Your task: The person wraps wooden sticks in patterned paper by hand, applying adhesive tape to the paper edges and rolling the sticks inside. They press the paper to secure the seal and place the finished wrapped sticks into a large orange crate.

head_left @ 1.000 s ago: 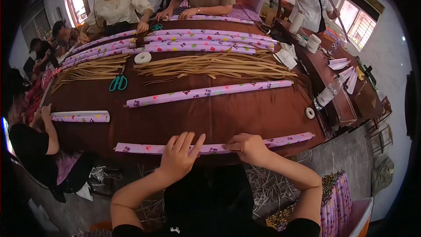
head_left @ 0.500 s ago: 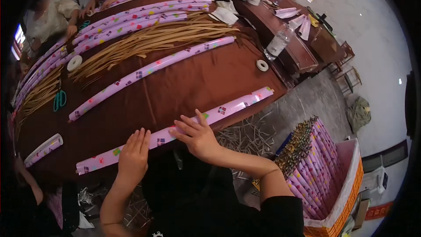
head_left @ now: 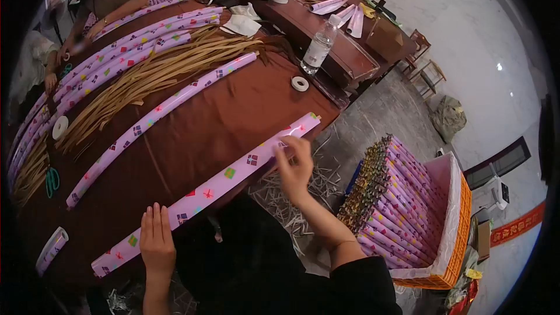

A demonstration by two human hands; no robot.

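A long tube wrapped in pink patterned paper [head_left: 221,181] lies along the near edge of the brown table [head_left: 233,116]. My left hand [head_left: 156,241] rests flat on the tube near its left end, fingers together and pointing up. My right hand [head_left: 295,166] touches the tube close to its right end, fingers bent over the paper's edge. Neither hand lifts the tube.
A second pink tube [head_left: 157,111], brown strips [head_left: 151,70], tape rolls [head_left: 300,83], scissors [head_left: 51,181] and more tubes [head_left: 128,41] lie on the table. A water bottle [head_left: 319,45] stands right. An orange crate [head_left: 449,239] of finished tubes sits on the floor. Other people work at the far side.
My view has swung right and down. My right hand has slid along the tube toward its right end; my left hand has moved toward its left end.
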